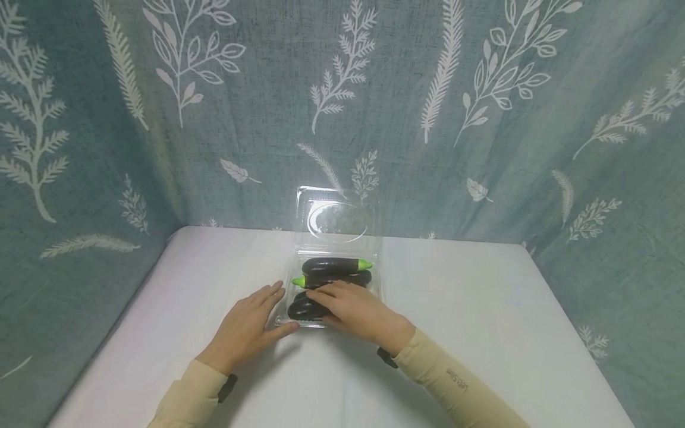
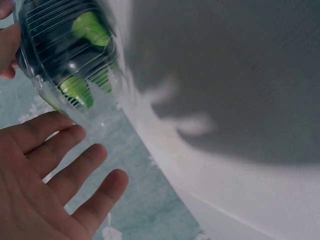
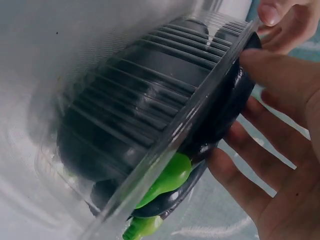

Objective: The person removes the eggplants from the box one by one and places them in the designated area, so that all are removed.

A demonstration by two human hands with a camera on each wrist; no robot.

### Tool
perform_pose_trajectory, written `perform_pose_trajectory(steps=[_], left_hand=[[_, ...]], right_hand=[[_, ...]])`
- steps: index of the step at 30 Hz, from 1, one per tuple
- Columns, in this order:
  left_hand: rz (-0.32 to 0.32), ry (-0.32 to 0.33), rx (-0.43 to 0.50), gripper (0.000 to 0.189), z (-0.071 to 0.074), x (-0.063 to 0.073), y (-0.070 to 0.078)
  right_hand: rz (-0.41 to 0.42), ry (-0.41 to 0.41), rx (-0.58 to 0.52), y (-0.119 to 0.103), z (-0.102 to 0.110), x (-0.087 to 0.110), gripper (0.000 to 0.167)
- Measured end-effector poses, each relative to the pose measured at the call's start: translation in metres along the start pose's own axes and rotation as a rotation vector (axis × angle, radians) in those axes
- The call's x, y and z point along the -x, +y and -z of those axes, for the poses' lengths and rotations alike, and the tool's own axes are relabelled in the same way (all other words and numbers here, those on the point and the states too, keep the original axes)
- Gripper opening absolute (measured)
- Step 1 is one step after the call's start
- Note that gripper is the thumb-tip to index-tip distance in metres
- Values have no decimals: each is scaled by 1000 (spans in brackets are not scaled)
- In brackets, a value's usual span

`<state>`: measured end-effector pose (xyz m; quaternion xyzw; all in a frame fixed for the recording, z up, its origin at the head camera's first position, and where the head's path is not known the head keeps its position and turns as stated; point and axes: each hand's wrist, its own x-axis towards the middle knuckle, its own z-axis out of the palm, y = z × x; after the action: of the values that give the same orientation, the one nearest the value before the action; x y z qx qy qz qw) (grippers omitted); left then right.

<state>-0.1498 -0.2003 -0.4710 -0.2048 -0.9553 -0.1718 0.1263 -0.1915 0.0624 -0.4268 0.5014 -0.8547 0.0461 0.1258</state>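
A clear plastic clamshell box holds several dark eggplants with green stem ends. My right hand rests over the eggplants nearest me, its fingers spread and extended across them in the right wrist view; part of the pile is hidden beneath it. Beside the box's left edge lies my left hand, fingers extended and thumb pointing toward the front corner. In the left wrist view, green stem ends show through the ribbed wall, close to the left fingertips.
The box's transparent lid stands raised at the back, near the patterned blue-green curtain. A white tabletop spreads on both sides of the box. Curtain fabric also encloses the table at left and right.
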Motion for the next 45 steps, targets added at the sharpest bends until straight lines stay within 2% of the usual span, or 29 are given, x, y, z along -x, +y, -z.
perform_pose_trajectory(steps=[6,17,22,26,31,38,45], left_hand=[[-2,0,1,82,0,-2,1],[8,-13,0,80,1,-4,2],[-3,-4,-1,80,1,-3,3],[-7,0,-2,78,3,-3,4],[-4,-8,-4,78,3,-3,4],[-21,16,2,81,3,-2,4],[-48,49,-6,78,1,-1,3]], right_hand=[[-11,18,15,0,-2,-2,42],[-25,61,0,3,-6,-1,44],[-34,82,0,5,-1,1,44],[-30,128,-27,9,10,3,44],[-29,238,-79,22,25,9,45],[-103,340,-98,47,40,24,49],[-227,364,-105,71,45,47,46]])
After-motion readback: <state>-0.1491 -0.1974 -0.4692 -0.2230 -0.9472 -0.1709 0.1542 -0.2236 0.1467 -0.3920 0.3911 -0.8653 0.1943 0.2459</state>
